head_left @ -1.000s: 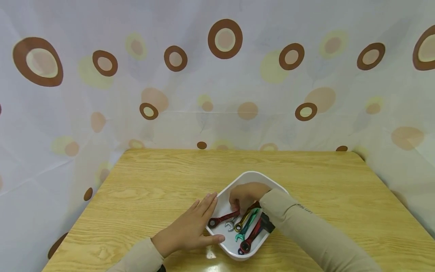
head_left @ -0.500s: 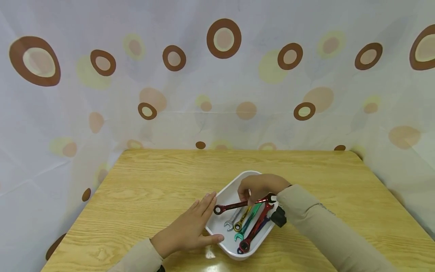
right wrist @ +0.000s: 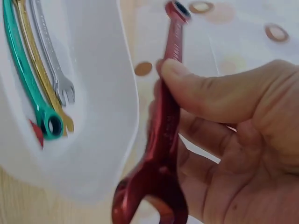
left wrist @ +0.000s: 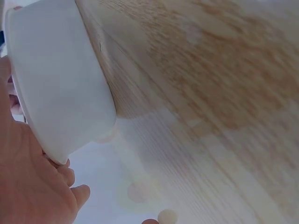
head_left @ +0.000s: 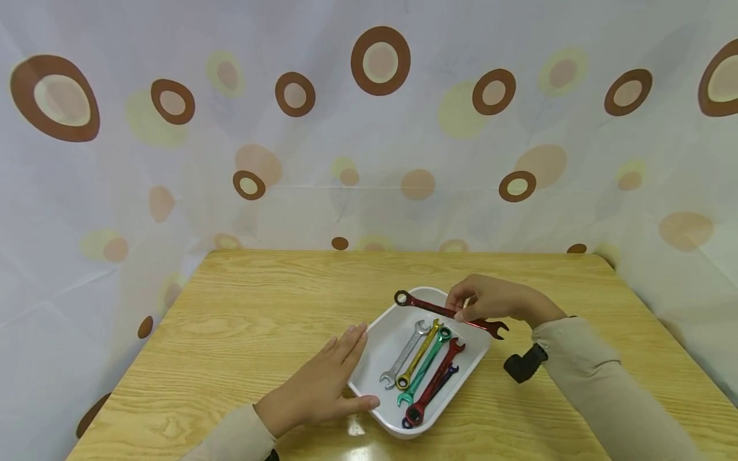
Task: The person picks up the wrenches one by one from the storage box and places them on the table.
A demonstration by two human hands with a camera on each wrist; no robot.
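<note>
A dark red combination wrench (head_left: 426, 306) is pinched between the thumb and fingers of my right hand (head_left: 490, 299), above the far right rim of a white plastic bin (head_left: 366, 358). Its open-jaw end points right and its ring end left. My left hand (head_left: 323, 384) lies with straight fingers against the bin's left rim; the left wrist view shows the palm by the bin wall (left wrist: 60, 79). Inside the bin lie a silver wrench (head_left: 406, 356), a gold wrench (head_left: 421, 358), a green wrench (head_left: 428, 363), a red wrench (head_left: 438, 384) and a small dark purple wrench (head_left: 446, 383).
The bin stands on a wood-grain table (head_left: 277, 307). Behind and at the sides hangs a pale curtain (head_left: 323, 147) with brown and yellow spots. A black strap mount (head_left: 524, 363) sits at the right wrist.
My right hand has lifted the dark red wrench out of the bin and carried it up and to the right. More of the other wrenches shows. My left hand has stayed at the rim.
</note>
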